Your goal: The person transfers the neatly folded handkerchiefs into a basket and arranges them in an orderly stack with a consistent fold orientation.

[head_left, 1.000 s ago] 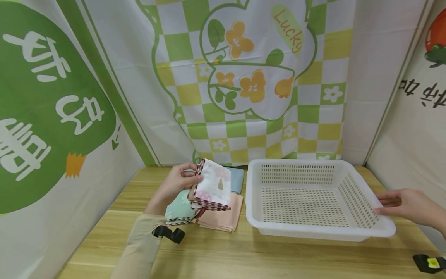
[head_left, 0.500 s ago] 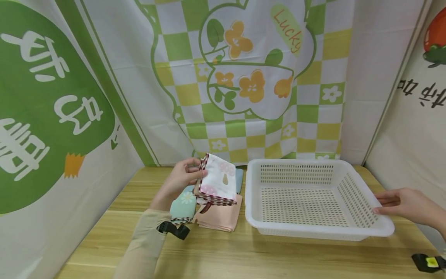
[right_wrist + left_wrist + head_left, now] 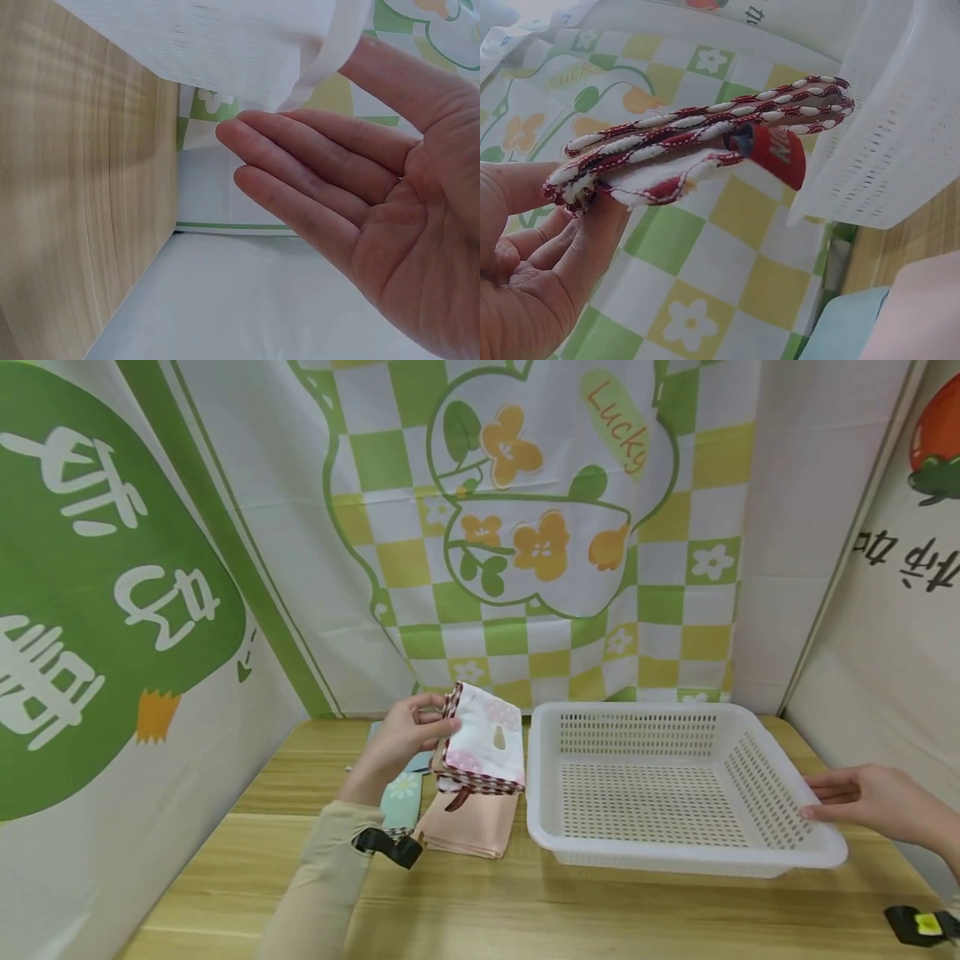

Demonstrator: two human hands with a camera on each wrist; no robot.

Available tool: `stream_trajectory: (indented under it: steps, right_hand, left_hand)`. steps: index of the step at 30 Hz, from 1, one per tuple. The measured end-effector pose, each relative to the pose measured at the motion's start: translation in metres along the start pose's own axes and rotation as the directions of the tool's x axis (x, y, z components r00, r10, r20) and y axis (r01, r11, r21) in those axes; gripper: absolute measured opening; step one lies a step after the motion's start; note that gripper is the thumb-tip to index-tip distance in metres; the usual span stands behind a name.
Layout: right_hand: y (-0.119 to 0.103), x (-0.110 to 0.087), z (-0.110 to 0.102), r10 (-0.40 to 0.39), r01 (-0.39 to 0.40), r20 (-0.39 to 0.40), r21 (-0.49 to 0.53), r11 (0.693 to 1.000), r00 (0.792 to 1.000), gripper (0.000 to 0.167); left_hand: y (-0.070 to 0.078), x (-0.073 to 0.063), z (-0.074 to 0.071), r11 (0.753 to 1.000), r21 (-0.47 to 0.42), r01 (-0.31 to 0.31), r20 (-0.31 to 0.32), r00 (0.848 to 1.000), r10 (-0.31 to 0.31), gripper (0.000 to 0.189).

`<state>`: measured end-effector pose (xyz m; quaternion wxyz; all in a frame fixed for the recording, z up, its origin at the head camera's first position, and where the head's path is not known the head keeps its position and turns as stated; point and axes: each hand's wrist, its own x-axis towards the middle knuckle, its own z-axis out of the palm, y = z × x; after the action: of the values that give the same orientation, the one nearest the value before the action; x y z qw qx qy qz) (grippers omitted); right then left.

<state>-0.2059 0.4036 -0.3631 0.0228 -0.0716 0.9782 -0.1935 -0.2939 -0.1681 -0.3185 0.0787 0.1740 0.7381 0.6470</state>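
My left hand (image 3: 405,735) pinches a folded hand towel (image 3: 487,737) by its left edge, thumb on top and fingers beneath. The towel is white with pale pink prints and a red-and-white trim. A dark red label (image 3: 778,156) hangs from its side. It is held above a folded peach cloth (image 3: 471,827). My right hand (image 3: 873,802) is at the right rim of a white plastic basket (image 3: 678,856). In the right wrist view its fingers (image 3: 315,161) are straight below the rim, and the thumb tip is hidden behind it.
Left of the peach cloth lies a mint-green folded cloth (image 3: 401,802) with a flower print. A blue cloth (image 3: 418,762) lies behind, partly covered by the hand and towel. The wooden table (image 3: 480,910) meets printed curtains (image 3: 525,635) at back and sides.
My left hand has carried the towel to the right and slightly up, towards the basket. The right hand keeps its place at the basket's rim.
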Motion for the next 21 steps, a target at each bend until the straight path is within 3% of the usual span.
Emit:
stream_trajectory:
  steps: [13, 21]
  right_hand:
    - [0.001, -0.001, 0.001, 0.002, -0.002, -0.002, 0.011, 1.000, 1.000, 0.067]
    - [0.000, -0.001, 0.002, 0.002, -0.002, -0.007, 0.006, 1.000, 1.000, 0.066]
  left_hand:
    - [0.002, 0.012, 0.017, 0.999, -0.027, -0.022, 0.021, 1.000, 0.022, 0.021]
    - [0.000, 0.021, 0.029, 1.000, -0.022, -0.002, 0.014, 1.000, 0.002, 0.021]
